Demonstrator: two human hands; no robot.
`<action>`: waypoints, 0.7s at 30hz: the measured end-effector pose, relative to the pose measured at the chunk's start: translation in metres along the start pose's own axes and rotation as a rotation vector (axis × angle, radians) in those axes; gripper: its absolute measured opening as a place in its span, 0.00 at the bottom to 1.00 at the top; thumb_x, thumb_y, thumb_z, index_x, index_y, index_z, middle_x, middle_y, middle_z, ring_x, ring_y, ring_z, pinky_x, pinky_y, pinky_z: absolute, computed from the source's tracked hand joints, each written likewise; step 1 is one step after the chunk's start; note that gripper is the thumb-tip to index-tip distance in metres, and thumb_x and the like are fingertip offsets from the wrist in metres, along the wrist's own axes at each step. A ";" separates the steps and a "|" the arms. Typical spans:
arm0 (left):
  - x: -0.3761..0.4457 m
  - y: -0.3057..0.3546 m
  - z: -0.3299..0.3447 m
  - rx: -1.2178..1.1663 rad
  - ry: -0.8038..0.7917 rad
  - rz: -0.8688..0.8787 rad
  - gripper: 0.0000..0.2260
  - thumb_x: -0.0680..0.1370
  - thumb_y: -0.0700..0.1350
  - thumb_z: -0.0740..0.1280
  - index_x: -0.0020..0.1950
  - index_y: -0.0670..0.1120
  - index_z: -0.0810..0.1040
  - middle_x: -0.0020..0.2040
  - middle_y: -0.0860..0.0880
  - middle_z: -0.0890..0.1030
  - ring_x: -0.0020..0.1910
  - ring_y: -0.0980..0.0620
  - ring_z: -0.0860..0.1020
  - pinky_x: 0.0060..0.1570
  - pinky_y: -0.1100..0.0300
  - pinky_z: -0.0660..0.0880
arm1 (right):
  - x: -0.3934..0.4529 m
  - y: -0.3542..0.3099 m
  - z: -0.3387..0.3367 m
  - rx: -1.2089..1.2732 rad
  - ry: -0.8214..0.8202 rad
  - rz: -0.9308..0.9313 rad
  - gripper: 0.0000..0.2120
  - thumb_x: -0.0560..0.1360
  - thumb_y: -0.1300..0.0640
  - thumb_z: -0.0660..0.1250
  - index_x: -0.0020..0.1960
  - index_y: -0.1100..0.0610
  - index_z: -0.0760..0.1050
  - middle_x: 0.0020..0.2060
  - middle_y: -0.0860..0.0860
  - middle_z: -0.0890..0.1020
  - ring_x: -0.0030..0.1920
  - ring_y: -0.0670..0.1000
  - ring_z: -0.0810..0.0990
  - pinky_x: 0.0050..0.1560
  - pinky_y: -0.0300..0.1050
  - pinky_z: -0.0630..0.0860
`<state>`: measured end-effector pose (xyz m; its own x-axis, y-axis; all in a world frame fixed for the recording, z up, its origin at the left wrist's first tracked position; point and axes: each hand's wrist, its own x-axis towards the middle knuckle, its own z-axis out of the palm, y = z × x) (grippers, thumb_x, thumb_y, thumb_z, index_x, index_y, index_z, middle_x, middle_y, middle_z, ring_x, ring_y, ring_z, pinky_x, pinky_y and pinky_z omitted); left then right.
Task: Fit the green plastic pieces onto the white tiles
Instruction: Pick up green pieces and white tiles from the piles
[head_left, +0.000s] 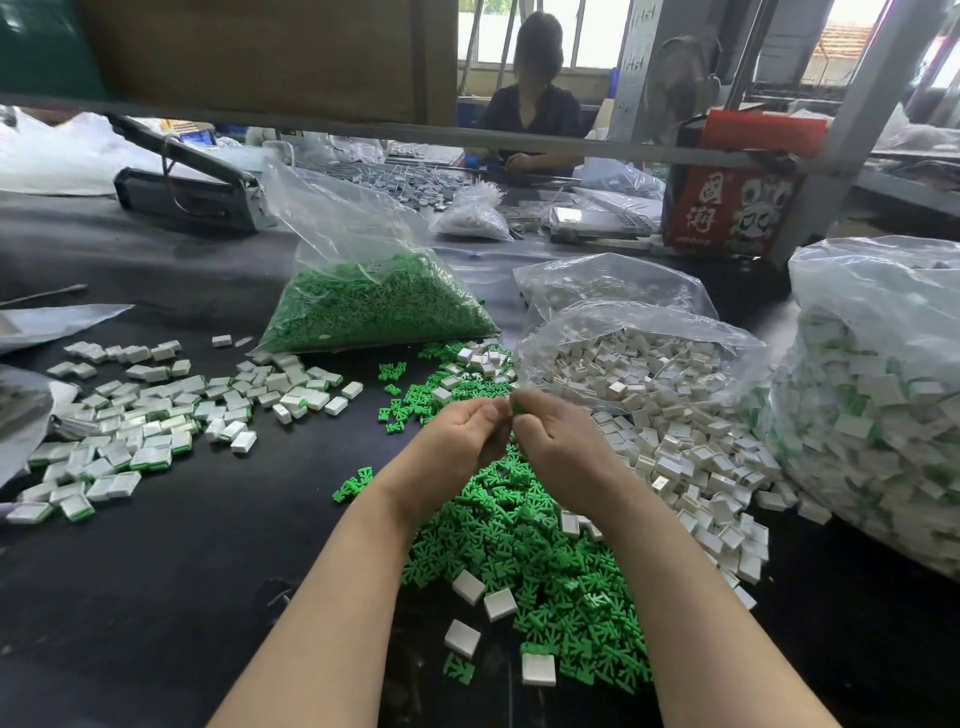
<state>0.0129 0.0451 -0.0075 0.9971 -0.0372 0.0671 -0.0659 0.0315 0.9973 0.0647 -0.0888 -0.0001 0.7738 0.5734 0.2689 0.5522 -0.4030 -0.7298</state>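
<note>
Both hands met above the middle of the dark work surface. The left hand (470, 434) and the right hand (558, 439) were pinched narrowly, fingertips together, on one small green plastic branched piece (517, 406). Only a sliver of it showed between the fingertips. Whether a white tile was also held could not be told, nor could the piece's long axis or the way it pointed.

The loose heap of green plastic pieces (524, 525) lay directly beneath the wrists, toward the near edge. The open clear bag of white square tiles (639, 374) spilled out at the right. Finished white tiles with green edging (150, 415) lay spread toward the left edge.

In my judgement, the step requires the piece to be squared to the tile recess, then pressed evenly with both thumbs until flush.
</note>
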 end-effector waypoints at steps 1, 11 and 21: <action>0.001 -0.001 -0.001 0.002 0.007 -0.005 0.13 0.85 0.45 0.55 0.49 0.45 0.78 0.43 0.46 0.72 0.44 0.50 0.70 0.52 0.59 0.70 | -0.001 -0.001 0.000 -0.081 0.001 -0.019 0.09 0.70 0.51 0.53 0.38 0.56 0.66 0.31 0.49 0.73 0.32 0.49 0.68 0.36 0.52 0.67; 0.004 -0.002 -0.002 0.065 0.173 0.161 0.13 0.80 0.56 0.58 0.49 0.55 0.81 0.37 0.57 0.76 0.33 0.63 0.70 0.34 0.73 0.68 | -0.001 0.000 -0.006 0.514 0.108 0.319 0.21 0.84 0.49 0.54 0.42 0.60 0.77 0.30 0.53 0.77 0.28 0.47 0.71 0.31 0.42 0.65; 0.004 0.005 0.011 -0.072 0.121 0.198 0.10 0.82 0.42 0.59 0.59 0.50 0.77 0.43 0.56 0.84 0.42 0.62 0.81 0.44 0.68 0.75 | -0.001 -0.002 0.002 0.977 -0.062 0.325 0.17 0.81 0.45 0.58 0.52 0.59 0.75 0.37 0.54 0.79 0.35 0.48 0.71 0.35 0.42 0.61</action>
<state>0.0165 0.0340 -0.0018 0.9627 0.0964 0.2530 -0.2621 0.0977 0.9601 0.0622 -0.0867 -0.0003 0.8082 0.5872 -0.0449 -0.1947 0.1945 -0.9614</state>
